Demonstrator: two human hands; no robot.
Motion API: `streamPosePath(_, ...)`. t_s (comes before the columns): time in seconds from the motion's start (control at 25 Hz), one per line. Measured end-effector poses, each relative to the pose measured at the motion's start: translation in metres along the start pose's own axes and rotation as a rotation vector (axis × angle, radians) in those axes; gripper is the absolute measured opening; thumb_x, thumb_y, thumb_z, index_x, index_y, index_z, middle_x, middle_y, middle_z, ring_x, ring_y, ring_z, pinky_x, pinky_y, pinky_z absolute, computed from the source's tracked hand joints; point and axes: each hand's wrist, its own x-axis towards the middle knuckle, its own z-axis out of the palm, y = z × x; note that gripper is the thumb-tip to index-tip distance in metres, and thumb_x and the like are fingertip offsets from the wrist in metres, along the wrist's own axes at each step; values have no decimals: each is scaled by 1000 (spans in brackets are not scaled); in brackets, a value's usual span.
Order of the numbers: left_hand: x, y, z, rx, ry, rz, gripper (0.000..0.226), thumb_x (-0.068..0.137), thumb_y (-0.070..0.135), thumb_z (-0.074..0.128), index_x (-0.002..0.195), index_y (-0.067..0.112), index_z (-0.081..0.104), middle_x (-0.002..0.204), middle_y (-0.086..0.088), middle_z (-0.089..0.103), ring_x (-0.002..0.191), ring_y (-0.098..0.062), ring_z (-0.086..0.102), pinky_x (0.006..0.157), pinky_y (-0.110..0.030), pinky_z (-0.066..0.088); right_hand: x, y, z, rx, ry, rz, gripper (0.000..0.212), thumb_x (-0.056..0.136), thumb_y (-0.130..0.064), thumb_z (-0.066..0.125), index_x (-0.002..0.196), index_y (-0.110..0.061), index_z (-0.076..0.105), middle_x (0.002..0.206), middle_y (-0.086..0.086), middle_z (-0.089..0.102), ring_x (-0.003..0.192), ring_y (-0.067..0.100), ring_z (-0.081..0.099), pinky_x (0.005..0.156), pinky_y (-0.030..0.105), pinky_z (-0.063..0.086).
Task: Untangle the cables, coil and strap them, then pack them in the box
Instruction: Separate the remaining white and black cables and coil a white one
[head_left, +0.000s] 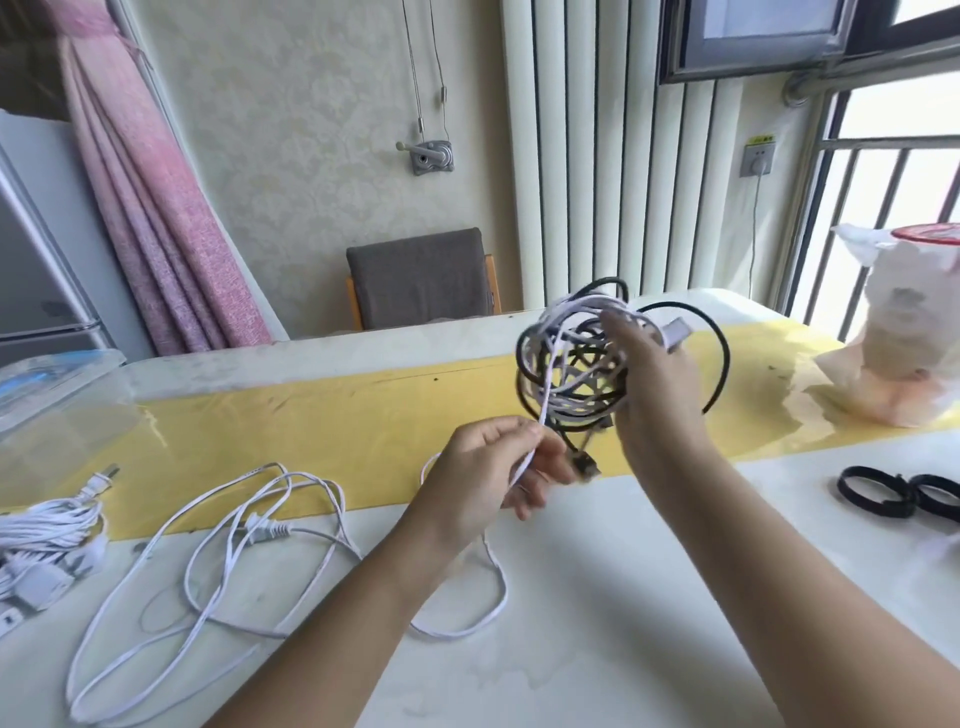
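Two hands: we have both up above the surface (597, 597), the left hand (493, 473) low and the right hand (654, 384) higher.
Tangle: the tangle (566, 364) is a ball of black and white cables. It sits in the right hand, up in the air, just past the left hand.
How it feels: we think it is light, soft and bendy. The loops can slip and catch on each other, so a hard tug could pull a knot tight.
Where to hold: we think one single strand, close to the ball, is best, fed out slowly.
Left hand: thumb and fingers pinch one white strand (540, 421) that comes out of the bottom of the tangle. The other fingers curl under it.
Right hand: its fingers go round the side of the tangle and hold it up. They are blurry, so we cannot tell how tight.
Dark plug: the dark plug (587, 467) hangs from the tangle, just beside the left hand.
Loose cable: a loose white cable (234, 545) lies on the surface, down and left of the left hand.
Straps: the black straps (878, 493) lie well off to the right of the right hand, not used yet.
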Motion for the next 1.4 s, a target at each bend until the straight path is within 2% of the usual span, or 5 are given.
streamPosePath(0.2, 6, 6, -5, -235, 92, -89, 48, 77, 59, 49, 91, 18, 69, 81, -5, 70, 51, -13, 52, 48, -21, 36, -40, 22, 19, -187, -422, 28, 19, 94, -28, 56, 100, -17, 70, 93, 4, 71, 86, 20, 68, 74, 35, 54)
streamPosePath(0.44, 21, -2, -45, -503, 478, -22, 19, 91, 30, 61, 91, 12, 66, 79, -5, 69, 58, -12, 63, 54, -20, 53, -39, 21, 20, -680, -639, 79, 22, 85, -31, 69, 98, -14, 64, 95, 4, 71, 91, 22, 67, 88, 38, 52)
streamPosePath(0.68, 26, -10, -47, 35, 599, 147, 21, 88, 20, 64, 67, 24, 66, 59, 13, 66, 66, -8, 61, 67, -22, 46, -28, 11, 12, -1000, -463, -555, 89, 69, -45, 79, 143, -27, 34, 134, -11, 37, 122, 6, 38, 98, 16, 28)
streamPosePath(0.88, 23, -11, -43, 178, 447, 202, 24, 82, 9, 72, 70, 29, 68, 63, 18, 68, 62, 6, 60, 61, -9, 43, -23, 11, 9, -1132, -603, -855, 32, 82, -15, 64, 114, -17, 67, 95, -2, 66, 81, 15, 59, 69, 26, 45)
streamPosePath(1.4, 15, 11, -81, 87, 88, 41, 26, 67, -21, 46, 75, -1, 59, 53, 1, 62, 45, -6, 54, 43, -15, 38, -21, 13, 9, -409, -845, 22, 23, 94, -12, 55, 95, 7, 66, 81, 19, 67, 72, 24, 61, 70, 32, 49)
